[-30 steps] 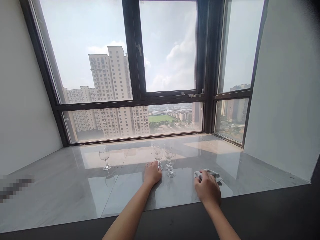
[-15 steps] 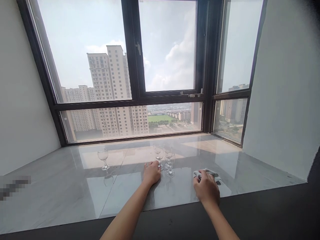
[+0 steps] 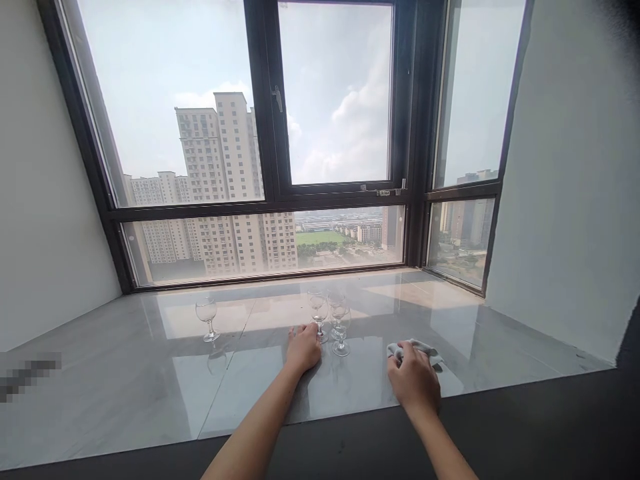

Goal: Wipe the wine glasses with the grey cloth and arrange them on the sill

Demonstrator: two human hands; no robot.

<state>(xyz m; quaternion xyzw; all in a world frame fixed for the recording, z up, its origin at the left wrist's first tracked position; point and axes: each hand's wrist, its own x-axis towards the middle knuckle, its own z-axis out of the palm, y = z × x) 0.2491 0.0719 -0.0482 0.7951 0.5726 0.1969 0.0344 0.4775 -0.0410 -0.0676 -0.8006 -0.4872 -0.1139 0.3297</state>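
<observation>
My left hand (image 3: 304, 347) rests palm down on the sill, fingers forward and slightly apart. Its right edge is by the foot of a clear stemmed glass (image 3: 319, 308); whether it touches the glass is hard to tell. Close on the right stands another stemmed glass (image 3: 341, 323), with a third partly hidden behind these two. All are upright. A single stemmed glass (image 3: 206, 311) stands apart, further left. My right hand (image 3: 414, 379) is closed on a pale cloth with dark patches (image 3: 429, 352), pressed against the sill near the front edge.
The glossy grey tiled sill (image 3: 125, 380) ends at a front edge just below my hands. Behind it rises a dark-framed window (image 3: 340, 190) with a handle and latch. White walls (image 3: 565, 200) close in both sides. A pixelated patch covers the far left.
</observation>
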